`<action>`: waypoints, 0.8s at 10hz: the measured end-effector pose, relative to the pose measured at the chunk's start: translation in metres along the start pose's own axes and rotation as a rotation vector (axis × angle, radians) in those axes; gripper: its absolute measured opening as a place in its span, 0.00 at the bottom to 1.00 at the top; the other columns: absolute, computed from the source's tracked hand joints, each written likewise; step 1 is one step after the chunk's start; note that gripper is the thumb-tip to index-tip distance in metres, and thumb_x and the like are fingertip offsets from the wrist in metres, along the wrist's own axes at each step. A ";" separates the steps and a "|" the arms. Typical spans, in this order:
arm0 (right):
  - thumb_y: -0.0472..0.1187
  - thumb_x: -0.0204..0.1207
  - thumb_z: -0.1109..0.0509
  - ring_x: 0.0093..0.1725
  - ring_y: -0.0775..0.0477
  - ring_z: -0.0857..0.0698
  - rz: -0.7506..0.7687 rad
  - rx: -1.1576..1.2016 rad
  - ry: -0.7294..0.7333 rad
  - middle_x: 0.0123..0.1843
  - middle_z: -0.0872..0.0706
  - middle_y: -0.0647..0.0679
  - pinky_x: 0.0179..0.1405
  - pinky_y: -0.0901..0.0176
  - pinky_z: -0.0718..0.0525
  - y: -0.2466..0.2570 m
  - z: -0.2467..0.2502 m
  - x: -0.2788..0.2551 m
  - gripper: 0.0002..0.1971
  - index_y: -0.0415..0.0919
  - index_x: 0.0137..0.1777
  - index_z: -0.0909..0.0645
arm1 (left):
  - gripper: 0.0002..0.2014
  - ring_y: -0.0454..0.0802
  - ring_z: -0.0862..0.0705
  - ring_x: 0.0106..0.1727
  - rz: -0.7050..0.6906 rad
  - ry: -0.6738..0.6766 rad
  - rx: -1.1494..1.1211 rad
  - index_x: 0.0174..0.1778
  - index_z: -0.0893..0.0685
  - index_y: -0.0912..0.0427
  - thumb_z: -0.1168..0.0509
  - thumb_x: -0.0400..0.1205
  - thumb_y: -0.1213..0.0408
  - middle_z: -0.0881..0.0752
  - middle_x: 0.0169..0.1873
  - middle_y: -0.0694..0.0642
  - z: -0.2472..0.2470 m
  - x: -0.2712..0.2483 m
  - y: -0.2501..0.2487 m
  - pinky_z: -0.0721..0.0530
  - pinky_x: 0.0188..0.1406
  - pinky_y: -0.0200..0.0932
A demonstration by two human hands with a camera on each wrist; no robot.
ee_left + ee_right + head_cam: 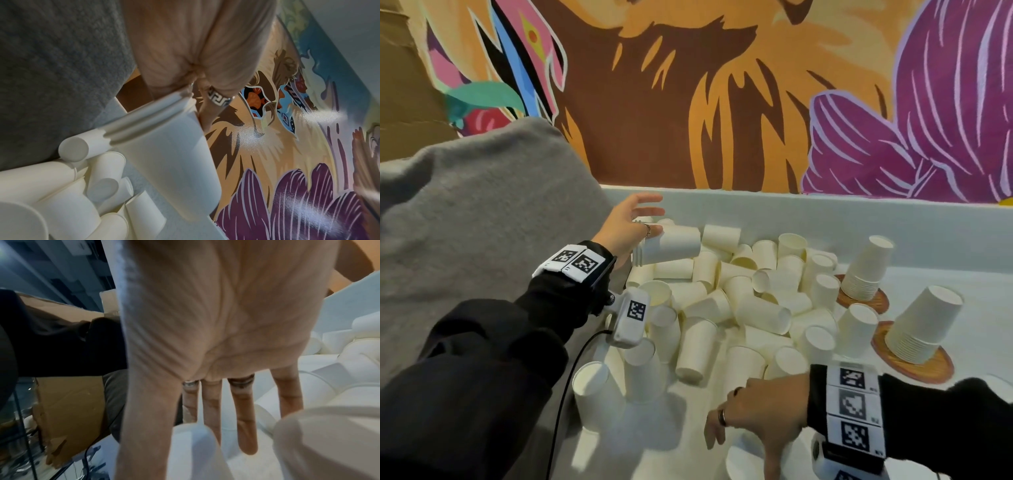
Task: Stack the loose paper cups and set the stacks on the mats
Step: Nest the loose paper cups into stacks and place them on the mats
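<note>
Many loose white paper cups (739, 301) lie in a pile on the white table. My left hand (643, 224) is raised over the pile's far left corner and holds a short stack of nested cups (671, 244) sideways by its rim end. In the left wrist view the stack (170, 159) hangs from the palm, with a ringed finger (207, 112) along its side. My right hand (743, 419) hovers at the near edge, fingers (246, 426) straight and pointing down over a cup (739, 460). It holds nothing. Two wooden mats (880, 303) (928, 371) each carry an upside-down stack (868, 270) (924, 329).
A grey blanket (482, 222) rises along the table's left side. A low white wall (825, 212) closes the back, below a painted mural. Two upright cups (592, 394) stand near the front left. Bare table shows between them and my right hand.
</note>
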State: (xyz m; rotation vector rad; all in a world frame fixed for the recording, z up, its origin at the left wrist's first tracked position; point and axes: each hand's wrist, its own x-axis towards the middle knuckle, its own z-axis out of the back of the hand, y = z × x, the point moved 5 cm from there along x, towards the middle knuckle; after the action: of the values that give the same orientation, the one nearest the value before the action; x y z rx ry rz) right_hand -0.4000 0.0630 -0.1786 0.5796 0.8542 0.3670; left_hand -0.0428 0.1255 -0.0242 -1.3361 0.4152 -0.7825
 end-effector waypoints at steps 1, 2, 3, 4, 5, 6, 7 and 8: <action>0.43 0.69 0.21 0.63 0.47 0.24 -0.016 -0.036 -0.368 0.65 0.21 0.52 0.65 0.47 0.31 -0.058 0.011 -0.185 0.34 0.52 0.72 0.33 | 0.25 0.52 0.19 0.62 0.006 -0.009 0.010 0.62 0.22 0.51 0.33 0.76 0.82 0.16 0.51 0.48 0.000 0.000 0.000 0.20 0.63 0.51; 0.44 0.69 0.21 0.65 0.44 0.26 -0.196 -0.263 0.025 0.69 0.23 0.49 0.63 0.44 0.36 0.014 0.043 0.017 0.36 0.54 0.74 0.35 | 0.25 0.51 0.19 0.62 0.012 -0.008 0.016 0.62 0.22 0.50 0.34 0.76 0.82 0.16 0.51 0.47 -0.002 -0.001 -0.001 0.19 0.63 0.52; 0.44 0.69 0.22 0.62 0.43 0.24 -0.163 -0.310 -0.201 0.67 0.22 0.48 0.62 0.43 0.35 0.048 0.097 0.077 0.35 0.55 0.74 0.35 | 0.25 0.51 0.19 0.61 0.013 -0.008 0.020 0.63 0.22 0.50 0.34 0.76 0.81 0.16 0.51 0.47 -0.002 0.000 -0.001 0.19 0.61 0.50; 0.43 0.69 0.22 0.60 0.41 0.24 -0.144 -0.360 -0.235 0.64 0.22 0.48 0.61 0.41 0.34 0.042 0.097 0.076 0.35 0.56 0.73 0.34 | 0.25 0.50 0.20 0.61 0.013 -0.012 0.022 0.64 0.23 0.51 0.34 0.76 0.81 0.16 0.52 0.49 -0.002 0.002 -0.002 0.19 0.61 0.49; 0.42 0.70 0.22 0.63 0.40 0.26 -0.093 -0.405 -0.233 0.67 0.27 0.47 0.60 0.38 0.32 0.045 0.091 0.086 0.36 0.57 0.75 0.36 | 0.25 0.51 0.20 0.62 0.009 -0.010 0.023 0.63 0.23 0.51 0.34 0.76 0.81 0.16 0.54 0.50 -0.002 0.003 -0.004 0.19 0.61 0.48; 0.40 0.72 0.25 0.63 0.37 0.27 -0.085 -0.461 -0.219 0.72 0.33 0.46 0.60 0.39 0.31 0.043 0.087 0.088 0.36 0.55 0.77 0.37 | 0.25 0.51 0.19 0.61 0.008 -0.007 0.028 0.63 0.23 0.50 0.34 0.76 0.81 0.16 0.54 0.50 -0.001 0.006 -0.004 0.19 0.62 0.49; 0.37 0.77 0.30 0.61 0.36 0.27 -0.036 -0.486 -0.239 0.74 0.36 0.46 0.56 0.42 0.32 0.047 0.082 0.093 0.30 0.51 0.77 0.35 | 0.24 0.49 0.19 0.59 0.007 0.000 0.027 0.62 0.23 0.50 0.34 0.77 0.80 0.17 0.55 0.50 -0.001 0.009 -0.006 0.19 0.59 0.46; 0.34 0.79 0.35 0.60 0.38 0.25 -0.021 -0.470 -0.254 0.72 0.30 0.44 0.52 0.45 0.32 0.050 0.084 0.096 0.24 0.44 0.75 0.30 | 0.24 0.44 0.18 0.53 -0.002 0.009 0.028 0.64 0.23 0.51 0.34 0.77 0.80 0.17 0.58 0.53 -0.002 0.012 -0.006 0.20 0.51 0.38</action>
State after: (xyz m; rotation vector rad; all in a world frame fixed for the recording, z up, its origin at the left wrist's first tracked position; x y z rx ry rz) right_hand -0.2786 0.1248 -0.1623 0.1742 0.5035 0.4475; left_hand -0.0376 0.1157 -0.0166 -1.3074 0.4090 -0.7931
